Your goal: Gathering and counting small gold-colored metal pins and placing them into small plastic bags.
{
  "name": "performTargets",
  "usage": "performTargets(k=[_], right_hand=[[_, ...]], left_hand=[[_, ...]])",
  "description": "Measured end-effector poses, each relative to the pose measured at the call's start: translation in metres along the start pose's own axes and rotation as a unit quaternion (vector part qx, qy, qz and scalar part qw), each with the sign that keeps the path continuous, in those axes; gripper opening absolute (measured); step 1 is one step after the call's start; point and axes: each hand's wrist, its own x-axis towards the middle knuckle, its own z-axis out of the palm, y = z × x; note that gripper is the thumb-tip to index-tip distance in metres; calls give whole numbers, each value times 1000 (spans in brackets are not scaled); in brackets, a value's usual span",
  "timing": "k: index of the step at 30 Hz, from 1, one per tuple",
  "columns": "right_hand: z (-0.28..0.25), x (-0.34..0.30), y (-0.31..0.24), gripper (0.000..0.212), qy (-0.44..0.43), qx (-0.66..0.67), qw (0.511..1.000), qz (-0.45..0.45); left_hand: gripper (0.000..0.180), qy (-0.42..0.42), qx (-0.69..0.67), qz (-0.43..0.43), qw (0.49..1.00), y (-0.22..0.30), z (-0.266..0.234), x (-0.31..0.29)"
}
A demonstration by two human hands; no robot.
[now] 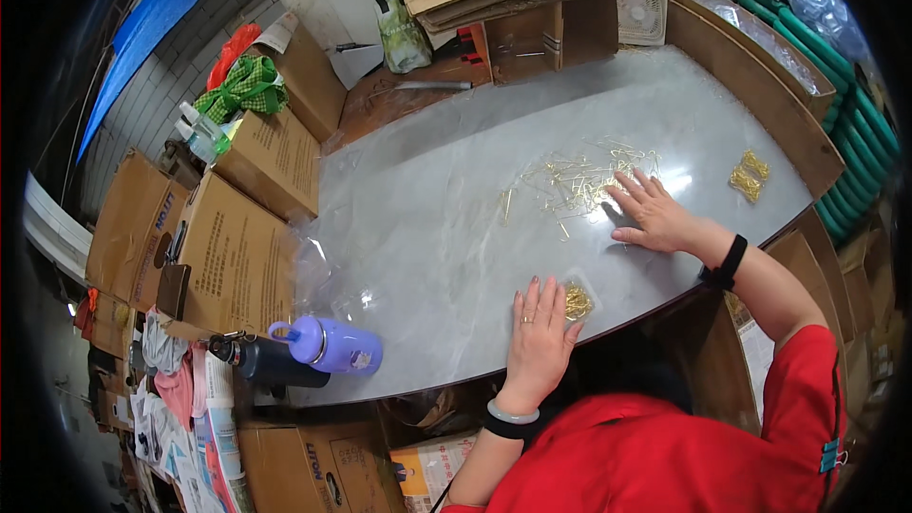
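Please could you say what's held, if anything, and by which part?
Nothing appears held: left hand beside small clear plastic tray, right hand by golden wire pieces.

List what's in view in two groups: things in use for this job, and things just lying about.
Seem part of the job:
loose gold wires, by the right hand
small clear tray holding gold pieces, beside the left hand
gold cluster, near the tabletop's right edge

Seem just lying about:
purple bottle
dark bottle
white fan
green checked bag

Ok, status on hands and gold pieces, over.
Left hand beside clear tray. Right hand at edge of scattered gold pieces. Purple bottle off to the left.
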Motion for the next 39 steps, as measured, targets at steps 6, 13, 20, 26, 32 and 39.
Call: performTargets(k=[6,13,20,26,32,39], right_hand=[[18,-4,-16,79,-13,27,997,-69],[33,-62,-66,77,30,15,993,-110],[37,-52,-73,70,104,23,992,-65],[43,-57,-88,60,142,53,987,-58],[48,-60,-87,41,159,147,971,-98],[34,-68,-83,35,255,106,959,-62]], left_hand=[[55,-29,136,-47,989,8,-14,3],[60,20,148,-162,975,-26,-26,-8],[44,103,47,-110,987,8,-23,-29],[34,30,-38,-5,999,26,-7,-11],[36,34,-18,-5,999,14,4,14],[34,33,4,-25,999,16,9,31]])
